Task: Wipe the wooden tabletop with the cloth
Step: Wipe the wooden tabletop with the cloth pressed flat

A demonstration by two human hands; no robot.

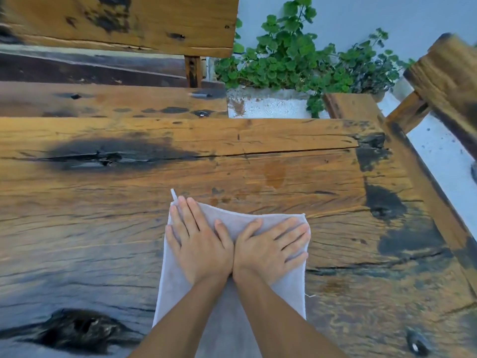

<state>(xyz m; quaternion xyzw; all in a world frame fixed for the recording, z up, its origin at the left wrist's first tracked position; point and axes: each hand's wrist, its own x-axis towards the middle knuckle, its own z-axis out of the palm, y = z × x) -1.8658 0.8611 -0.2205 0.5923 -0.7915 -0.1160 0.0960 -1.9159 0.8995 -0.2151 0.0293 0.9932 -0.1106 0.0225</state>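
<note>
Left hand (198, 244) flat and open, palm down on the cloth (232, 288), fingers pointing toward 11 o'clock, fingertips reaching the far left corner. Right hand (268, 248) likewise flat and open, palm down, fingers spread toward 2 o'clock, tips at the right edge of the cloth. Thumbs and wrists touching side by side, forearms coming in from 6 o'clock and covering the cloth's middle. No gripping by either hand, only pressing.

Pale grey cloth spread flat on the wooden table (103, 228), low and centre in view, running from under the hands back toward 6 o'clock. Small loop tag (174, 195) sticking out at its far left corner, loose thread at the right edge.

Table of rough planks with dark burnt-looking patches: one at 10 o'clock from the hands, one at 8 o'clock, more along the right side toward 3 o'clock. Long crack across the far plank. Darker damp-looking spot (275, 174) just past the hands at 12 o'clock.

Wooden bench (116, 21) beyond the table at 11 o'clock. Leafy green plant (289, 55) at 1 o'clock, behind the far corner.
</note>
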